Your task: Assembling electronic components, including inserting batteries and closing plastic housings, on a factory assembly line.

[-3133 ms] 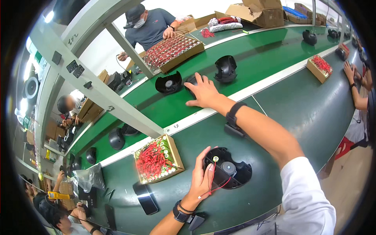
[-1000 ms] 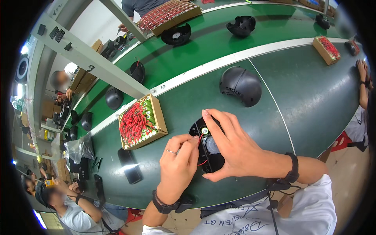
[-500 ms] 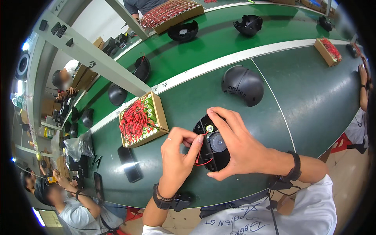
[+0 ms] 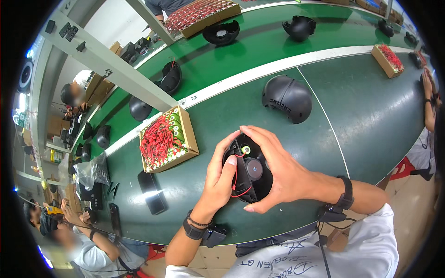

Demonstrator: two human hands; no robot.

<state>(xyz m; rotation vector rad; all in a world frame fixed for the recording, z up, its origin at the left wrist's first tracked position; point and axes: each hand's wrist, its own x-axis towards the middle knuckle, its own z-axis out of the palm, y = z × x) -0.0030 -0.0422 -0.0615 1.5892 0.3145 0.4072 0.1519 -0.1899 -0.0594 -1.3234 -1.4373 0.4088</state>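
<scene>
Both my hands cup a black rounded speaker housing [image 4: 264,186], its hollow side facing up. Inside it sit a round speaker driver [image 4: 253,169] and a green battery cell [image 4: 245,150] with a pale end, beside a straight inner rib. A thin red wire [image 4: 235,180] runs from the cell along the left part and curves near the bottom. My left hand [image 4: 217,181] wraps the left rim, its thumb pressing close to the wire and rib. Around the right side curls my right hand [image 4: 291,178], fingers at the top edge and thumb at the bottom.
Left of my hands stands a cardboard box [image 4: 189,131] of green cells with red leads; a black phone [image 4: 152,192] lies nearer. Ahead is a closed black shell [image 4: 288,99]. Beyond a white rail, a green conveyor [image 4: 259,51] carries several housings. Other people work left and right.
My left hand has gone from pinching the red wire above the housing to gripping its left rim. The wire now lies inside. Housings on the conveyor have shifted slightly.
</scene>
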